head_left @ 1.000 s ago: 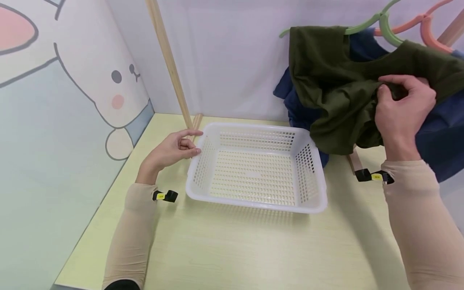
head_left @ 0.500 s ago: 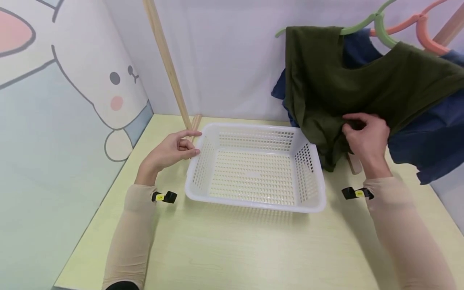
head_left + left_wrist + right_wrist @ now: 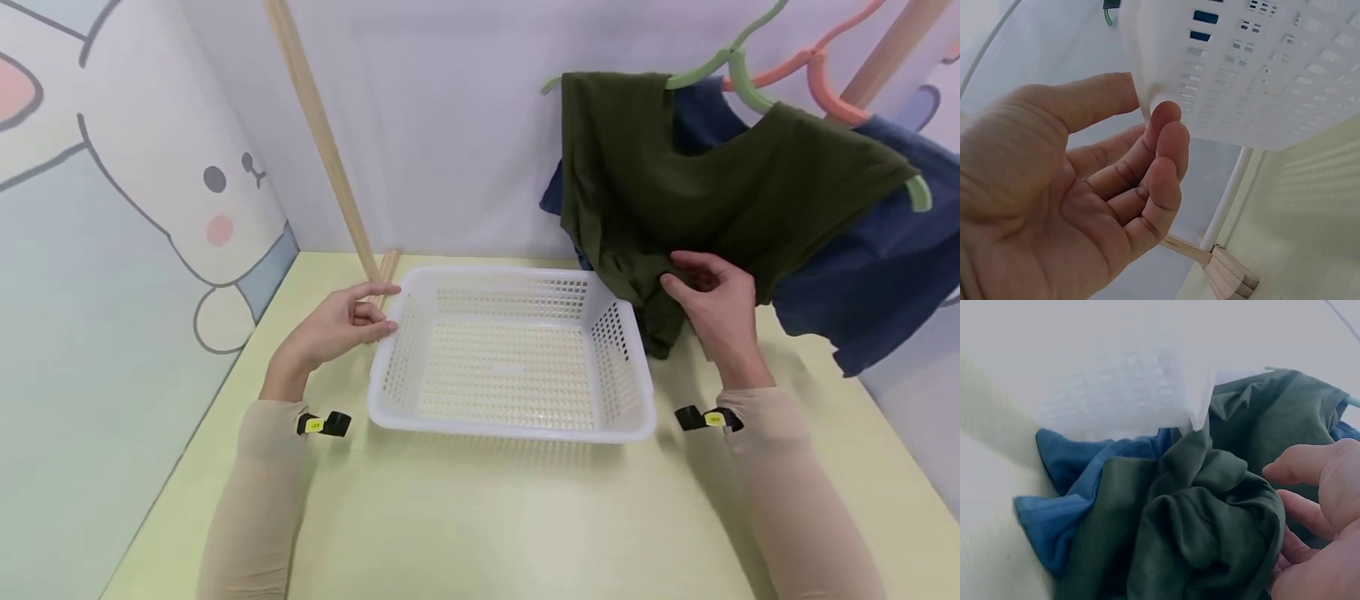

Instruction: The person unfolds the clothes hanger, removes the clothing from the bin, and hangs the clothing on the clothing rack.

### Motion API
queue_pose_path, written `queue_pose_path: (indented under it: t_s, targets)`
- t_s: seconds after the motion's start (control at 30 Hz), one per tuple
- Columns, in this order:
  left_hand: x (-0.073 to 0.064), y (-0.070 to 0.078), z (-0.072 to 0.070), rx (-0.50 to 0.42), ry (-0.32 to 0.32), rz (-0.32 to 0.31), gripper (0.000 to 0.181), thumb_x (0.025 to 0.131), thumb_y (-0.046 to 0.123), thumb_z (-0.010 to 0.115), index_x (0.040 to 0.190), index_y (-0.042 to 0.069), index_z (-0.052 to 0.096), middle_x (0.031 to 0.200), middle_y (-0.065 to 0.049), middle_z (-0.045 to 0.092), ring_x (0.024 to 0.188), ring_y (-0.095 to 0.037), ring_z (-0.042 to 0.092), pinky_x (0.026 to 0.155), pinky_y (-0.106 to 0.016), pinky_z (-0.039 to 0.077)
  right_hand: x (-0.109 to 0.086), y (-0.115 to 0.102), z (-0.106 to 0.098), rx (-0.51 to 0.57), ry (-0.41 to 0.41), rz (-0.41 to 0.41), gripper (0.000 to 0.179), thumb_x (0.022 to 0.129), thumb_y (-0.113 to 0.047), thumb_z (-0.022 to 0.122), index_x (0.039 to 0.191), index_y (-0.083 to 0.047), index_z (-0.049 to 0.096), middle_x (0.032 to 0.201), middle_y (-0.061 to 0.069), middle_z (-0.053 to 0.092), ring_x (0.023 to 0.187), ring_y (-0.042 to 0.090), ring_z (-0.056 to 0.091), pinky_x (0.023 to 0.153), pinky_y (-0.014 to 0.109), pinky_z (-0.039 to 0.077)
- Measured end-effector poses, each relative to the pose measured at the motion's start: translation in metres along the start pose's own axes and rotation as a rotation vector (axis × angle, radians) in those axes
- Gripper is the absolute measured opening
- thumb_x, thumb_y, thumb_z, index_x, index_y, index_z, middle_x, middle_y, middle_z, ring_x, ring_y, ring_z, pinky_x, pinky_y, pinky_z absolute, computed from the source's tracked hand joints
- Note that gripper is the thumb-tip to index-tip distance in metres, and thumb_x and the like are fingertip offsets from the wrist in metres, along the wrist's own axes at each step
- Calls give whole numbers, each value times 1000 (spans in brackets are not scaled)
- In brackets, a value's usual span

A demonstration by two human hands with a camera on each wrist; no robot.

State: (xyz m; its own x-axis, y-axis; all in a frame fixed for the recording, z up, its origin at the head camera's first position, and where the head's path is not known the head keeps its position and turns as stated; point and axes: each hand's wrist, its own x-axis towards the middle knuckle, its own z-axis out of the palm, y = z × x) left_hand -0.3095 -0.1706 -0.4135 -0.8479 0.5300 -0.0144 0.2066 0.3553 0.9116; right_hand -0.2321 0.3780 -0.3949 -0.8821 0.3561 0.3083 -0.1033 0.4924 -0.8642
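A white plastic basket (image 3: pixel 510 433) with perforated sides sits on the pale table. My left hand (image 3: pixel 330 333) holds its left rim between thumb and curled fingers; in the left wrist view that hand (image 3: pixel 1085 181) shows at the rim. To the right, a dark green shirt (image 3: pixel 720 183) hangs on a green hanger (image 3: pixel 697 71), its lower part bunched beside the basket's right wall. My right hand (image 3: pixel 716 308) is at this bunched cloth, thumb and fingers apart. The right wrist view shows the fingers (image 3: pixel 1310 515) touching the edge of the folds, the thumb not pinching.
A dark blue garment (image 3: pixel 847 283) on an orange hanger (image 3: pixel 832 92) hangs behind the green shirt. A wooden post (image 3: pixel 322 133) stands behind the basket's left corner, and a wooden bar (image 3: pixel 896 58) slants at upper right. A wall with a rabbit drawing (image 3: pixel 217 208) borders the left side.
My right hand has come down and left from the shirt's raised front to its lower part, and the front now hangs lower. The left hand stays at the rim; the head view has shifted slightly.
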Motion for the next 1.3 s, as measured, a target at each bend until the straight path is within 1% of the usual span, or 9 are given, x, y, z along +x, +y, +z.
queue_pose_path:
  t_s: [0.13,0.33,0.53,0.6,0.73,0.9,1.03,1.17,1.3]
  targets:
    - [-4,-3,1,10,-8,-12,61,106,9,78,162,7,53,101,-15,77,93,-14,72,89,-25,60,-8,-1,8,12,-39,-17,39,102,-22,84,137,-5,78,126,1,76,106,5,69,88,12,54]
    - [-4,-2,3,27,-13,-9,61,106,9,78,162,7,53,101,-16,77,90,-14,71,88,-24,58,-16,-1,11,-15,-76,-15,38,104,-27,82,136,-7,79,124,2,76,106,7,69,88,11,55]
    - [-1,0,4,36,-18,-2,62,106,8,77,163,7,52,102,-16,77,90,-14,71,87,-24,57,-16,3,7,-45,-99,14,40,106,-29,80,140,-9,76,136,11,72,111,9,66,91,10,54]
    - [0,1,4,35,-17,1,62,106,8,77,162,7,52,102,-16,77,91,-14,71,87,-24,58,-15,2,7,-57,-106,16,41,107,-30,79,141,-9,76,138,12,71,112,10,66,91,10,53]
    - [1,3,3,30,-12,9,61,106,8,78,162,8,53,102,-16,78,92,-14,72,88,-24,59,-13,-5,4,-47,-90,-13,41,106,-29,80,140,-9,76,137,12,73,111,9,67,91,10,54]
    - [-2,3,0,31,-15,19,61,106,10,78,162,7,53,102,-16,78,94,-14,73,90,-24,60,-14,-31,-5,38,-22,-92,39,103,-21,83,137,-4,77,129,8,77,108,9,70,91,12,55]
    - [-3,3,0,34,-13,16,61,106,10,78,162,6,52,102,-16,78,95,-14,74,90,-24,60,-7,-57,-15,105,23,-172,37,101,-13,84,134,0,78,125,6,79,107,12,72,92,13,56]
    - [-4,2,-1,31,-9,7,62,106,9,78,162,5,52,102,-16,78,94,-14,74,89,-24,61,0,-83,-26,186,43,-230,36,99,-8,85,133,3,78,125,9,78,107,16,72,94,15,56]
    - [-5,2,0,34,-10,17,62,105,8,79,162,5,52,103,-17,78,94,-14,74,89,-24,61,5,-110,-32,262,62,-298,35,97,-4,85,131,4,79,123,13,78,106,19,73,94,17,56]
